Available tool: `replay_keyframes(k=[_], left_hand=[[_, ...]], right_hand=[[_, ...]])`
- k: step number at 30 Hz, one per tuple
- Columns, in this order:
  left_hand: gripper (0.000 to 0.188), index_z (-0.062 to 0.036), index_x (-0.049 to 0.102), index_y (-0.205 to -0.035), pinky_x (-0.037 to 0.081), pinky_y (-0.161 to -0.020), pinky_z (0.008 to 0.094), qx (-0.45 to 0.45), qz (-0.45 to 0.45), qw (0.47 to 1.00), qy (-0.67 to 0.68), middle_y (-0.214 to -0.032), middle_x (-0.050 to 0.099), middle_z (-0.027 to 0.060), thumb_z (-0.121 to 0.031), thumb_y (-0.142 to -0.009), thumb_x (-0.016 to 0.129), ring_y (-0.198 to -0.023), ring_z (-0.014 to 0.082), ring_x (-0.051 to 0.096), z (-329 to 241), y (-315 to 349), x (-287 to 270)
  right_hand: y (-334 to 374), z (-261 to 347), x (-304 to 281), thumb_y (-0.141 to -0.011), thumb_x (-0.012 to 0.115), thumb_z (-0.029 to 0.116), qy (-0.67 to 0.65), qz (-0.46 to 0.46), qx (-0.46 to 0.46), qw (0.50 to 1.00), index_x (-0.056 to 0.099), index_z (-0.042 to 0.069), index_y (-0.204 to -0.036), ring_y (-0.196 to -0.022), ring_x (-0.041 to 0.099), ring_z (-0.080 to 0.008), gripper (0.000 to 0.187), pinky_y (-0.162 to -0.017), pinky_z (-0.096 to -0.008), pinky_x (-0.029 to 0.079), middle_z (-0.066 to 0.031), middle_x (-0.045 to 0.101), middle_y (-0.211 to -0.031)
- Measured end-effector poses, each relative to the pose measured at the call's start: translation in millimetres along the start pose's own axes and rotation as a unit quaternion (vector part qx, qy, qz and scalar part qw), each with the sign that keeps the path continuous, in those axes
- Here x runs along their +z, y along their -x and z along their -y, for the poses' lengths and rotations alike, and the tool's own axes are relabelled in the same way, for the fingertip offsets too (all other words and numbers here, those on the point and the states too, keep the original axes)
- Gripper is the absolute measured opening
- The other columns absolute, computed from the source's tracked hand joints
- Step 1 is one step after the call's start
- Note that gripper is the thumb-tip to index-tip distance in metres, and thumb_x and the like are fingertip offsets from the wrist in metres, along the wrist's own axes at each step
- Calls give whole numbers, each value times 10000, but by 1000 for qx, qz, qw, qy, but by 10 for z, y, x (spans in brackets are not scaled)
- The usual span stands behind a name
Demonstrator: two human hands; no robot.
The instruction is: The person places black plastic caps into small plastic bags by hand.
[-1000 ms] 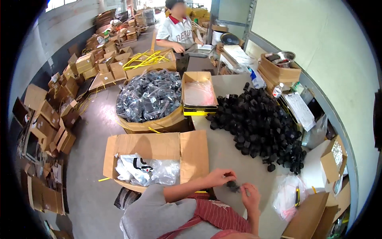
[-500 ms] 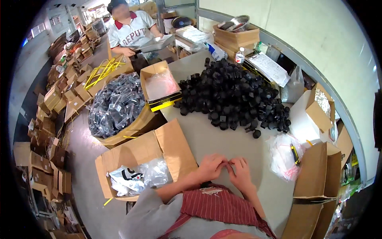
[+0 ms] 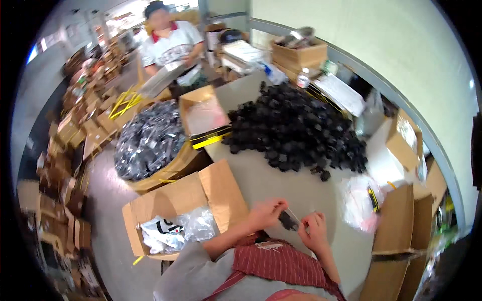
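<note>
A small clear plastic bag (image 3: 288,220) with a dark piece inside stretches between my hands, close to my apron. My left hand (image 3: 268,212), slightly blurred, pinches its upper left edge. My right hand (image 3: 312,230) has its fingers closed on the other side of the bag. Beyond them, a wide heap of small black plastic parts (image 3: 296,130) covers the far part of the grey table (image 3: 266,183). To the right of my hands lies a loose stack of clear bags (image 3: 357,203) with a yellow-and-black cutter (image 3: 373,199) on it.
An open carton (image 3: 170,198) with plastic bags stands at left. Behind it, a large container holds many bagged dark parts (image 3: 150,138), beside a small box of clear bags (image 3: 205,114). Empty-looking cartons (image 3: 394,220) line the right edge. Across the table stands another person (image 3: 173,47).
My hands have moved apart, and the bag with its dark piece now shows between them. The other person has shifted and holds the flat grey object at a steeper tilt. The view has moved slightly.
</note>
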State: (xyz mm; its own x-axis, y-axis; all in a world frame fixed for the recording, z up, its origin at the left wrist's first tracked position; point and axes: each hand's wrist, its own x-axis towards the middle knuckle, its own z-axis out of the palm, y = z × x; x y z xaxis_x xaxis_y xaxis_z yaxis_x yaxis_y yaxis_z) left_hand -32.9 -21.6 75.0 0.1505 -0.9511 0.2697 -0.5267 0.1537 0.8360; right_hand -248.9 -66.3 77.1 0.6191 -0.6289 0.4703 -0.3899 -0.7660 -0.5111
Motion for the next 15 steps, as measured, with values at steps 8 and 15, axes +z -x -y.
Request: replay_keyframes(k=[8,15], left_hand=[[85,-44,652,-961,512,-782,320,-94,53,989,104,-921,690,60,-116,-948,610,-849,150,636,33,-201,94],[219,-6,522,-1159,505,-784,283,-108,39,973,200,-970,651,93,-106,-971,574,-900,146,609,384,-372,264]], right_hand=[[324,56,-234,-950,590,209,-183,26,234,955,590,48,-932,-692,574,-256,162,-662,-369,484,-110,597,-785],[1041,-84,-1601,-866,645,74,-315,-461,330,761,628,49,-906,-695,569,-106,50,-616,-255,469,-13,615,-787]])
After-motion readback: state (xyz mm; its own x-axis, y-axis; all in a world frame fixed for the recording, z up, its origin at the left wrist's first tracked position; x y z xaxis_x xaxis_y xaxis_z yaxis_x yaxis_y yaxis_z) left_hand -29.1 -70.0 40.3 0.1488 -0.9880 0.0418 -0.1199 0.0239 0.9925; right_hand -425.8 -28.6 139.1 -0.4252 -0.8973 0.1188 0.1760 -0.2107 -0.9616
